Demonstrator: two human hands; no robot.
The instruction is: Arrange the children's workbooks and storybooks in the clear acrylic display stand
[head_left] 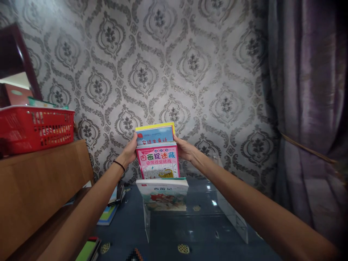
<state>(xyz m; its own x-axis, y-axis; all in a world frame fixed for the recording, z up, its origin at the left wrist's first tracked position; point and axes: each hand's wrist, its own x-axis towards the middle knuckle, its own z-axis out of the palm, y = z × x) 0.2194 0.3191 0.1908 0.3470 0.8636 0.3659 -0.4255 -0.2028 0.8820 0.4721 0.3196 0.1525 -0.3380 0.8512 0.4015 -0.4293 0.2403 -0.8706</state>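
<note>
Several children's books stand in tiers on a clear acrylic rack (231, 206). At the back, a blue-covered book (156, 135) with red Chinese lettering stands in front of a yellow-edged book (154, 126). My left hand (130, 149) grips the blue book's left edge, with the thumb at its upper corner. On the opposite side my right hand (184, 148) is closed at its right edge; its fingers are partly hidden behind. Lower and nearer, a pink picture-puzzle book (158, 163) stands upright. A white-covered book (164, 195) with an illustrated front leans in the front tier.
A red plastic basket (54, 127) sits on a wooden cabinet (49, 177) at left. More books (108, 215) lie beside the cabinet on the dark blue patterned cloth (163, 250). A tied-back curtain (304, 108) hangs at right; patterned wallpaper (174, 72) is behind.
</note>
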